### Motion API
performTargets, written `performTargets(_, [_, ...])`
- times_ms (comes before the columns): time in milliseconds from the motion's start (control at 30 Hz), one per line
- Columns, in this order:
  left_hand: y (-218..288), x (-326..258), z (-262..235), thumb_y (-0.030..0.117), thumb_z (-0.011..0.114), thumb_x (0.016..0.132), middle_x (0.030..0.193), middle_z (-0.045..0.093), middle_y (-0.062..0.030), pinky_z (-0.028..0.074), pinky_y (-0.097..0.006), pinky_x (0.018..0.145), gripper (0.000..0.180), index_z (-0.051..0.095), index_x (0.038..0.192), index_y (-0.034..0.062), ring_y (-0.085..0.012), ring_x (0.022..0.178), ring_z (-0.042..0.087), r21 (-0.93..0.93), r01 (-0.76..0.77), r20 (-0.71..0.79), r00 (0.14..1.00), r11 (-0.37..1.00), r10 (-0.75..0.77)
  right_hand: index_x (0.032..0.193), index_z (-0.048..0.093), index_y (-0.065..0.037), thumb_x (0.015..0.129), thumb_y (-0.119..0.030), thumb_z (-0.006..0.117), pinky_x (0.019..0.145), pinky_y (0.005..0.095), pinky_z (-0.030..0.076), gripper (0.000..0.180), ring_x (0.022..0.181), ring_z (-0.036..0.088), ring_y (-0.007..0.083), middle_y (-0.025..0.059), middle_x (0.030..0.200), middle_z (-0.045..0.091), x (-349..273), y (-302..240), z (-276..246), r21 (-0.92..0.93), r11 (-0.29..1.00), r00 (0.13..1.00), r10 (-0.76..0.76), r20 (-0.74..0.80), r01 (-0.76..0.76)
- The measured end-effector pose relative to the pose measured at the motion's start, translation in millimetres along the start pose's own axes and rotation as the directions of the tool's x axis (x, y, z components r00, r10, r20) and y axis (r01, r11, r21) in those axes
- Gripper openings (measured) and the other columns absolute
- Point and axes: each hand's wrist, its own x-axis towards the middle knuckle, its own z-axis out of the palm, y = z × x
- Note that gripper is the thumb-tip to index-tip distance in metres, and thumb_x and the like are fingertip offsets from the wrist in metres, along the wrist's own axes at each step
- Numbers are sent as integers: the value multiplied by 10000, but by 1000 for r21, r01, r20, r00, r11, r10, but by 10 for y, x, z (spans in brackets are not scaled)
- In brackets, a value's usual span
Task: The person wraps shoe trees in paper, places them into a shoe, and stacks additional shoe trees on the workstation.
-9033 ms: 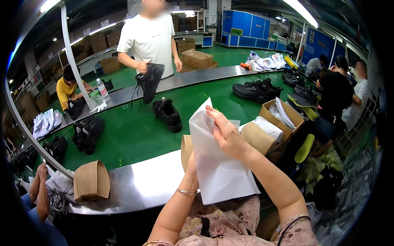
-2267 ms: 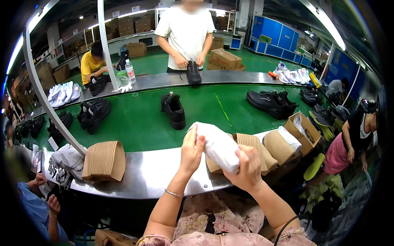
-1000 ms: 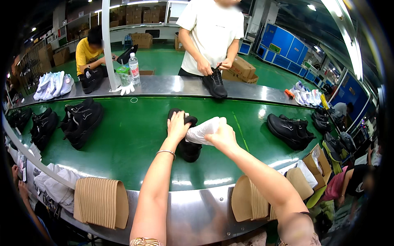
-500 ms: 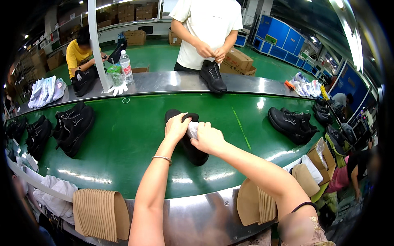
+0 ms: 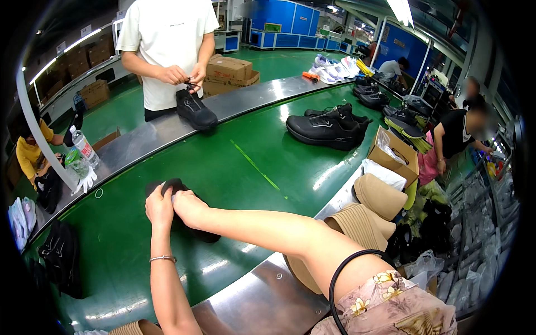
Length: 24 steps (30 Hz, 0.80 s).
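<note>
A black shoe (image 5: 207,233) lies on the green table top, its toe end toward me. My left hand (image 5: 159,206) is closed on the shoe's collar and tongue at the far end. Right beside it, my right hand (image 5: 190,209) reaches into the shoe's opening; its fingers are hidden, so what they hold does not show. Across the table, a person in a white T-shirt (image 5: 170,50) works with both hands at the laces of another black shoe (image 5: 195,111), which stands on the metal ledge.
A pair of black shoes (image 5: 326,128) stands to the right, and more black shoes (image 5: 60,257) at the left. Tan curved boards (image 5: 363,226) and an open carton (image 5: 395,159) line the near right edge. A water bottle (image 5: 84,148) and white glove (image 5: 85,181) sit at the far left.
The view has swung to the right. My right hand has gone deeper into the shoe's opening, and the white wad it held is out of sight. The left hand keeps its hold.
</note>
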Motion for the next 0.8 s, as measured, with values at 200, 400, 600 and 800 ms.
performTargets(200, [-293,-27,-61,265,574,850,900,657,-196,482,-382,751,287,658,1043,70,-328,859,642,-30,-117,-41,992,993,116,993,572,75,810,-11,493,793,407,520,217,939,623,348,251,981,617,252,16,296,77,990,988,-108,-113,117])
performTargets(400, [-125,-111,-6,299,563,871,952,651,-207,470,-368,782,327,643,1060,44,-339,879,634,-15,-38,4,999,999,38,1058,513,94,850,-94,483,730,383,545,282,887,647,335,272,1013,592,125,25,296,117,992,981,74,-180,-54])
performTargets(600, [-386,0,-30,280,525,889,989,625,-218,469,-404,740,312,576,1092,49,-384,877,601,176,-146,109,986,974,128,1011,522,131,731,-100,611,704,390,518,374,791,628,363,239,955,592,-382,-308,-677,-75,966,856,-253,-452,246])
performTargets(800, [-744,113,-156,277,579,876,1126,570,-208,440,-409,870,374,555,1134,6,-350,1015,554,218,-161,-195,959,963,205,990,598,55,843,-134,574,652,303,510,241,739,633,196,140,813,642,-2104,559,-3019,8,974,826,-187,-531,226])
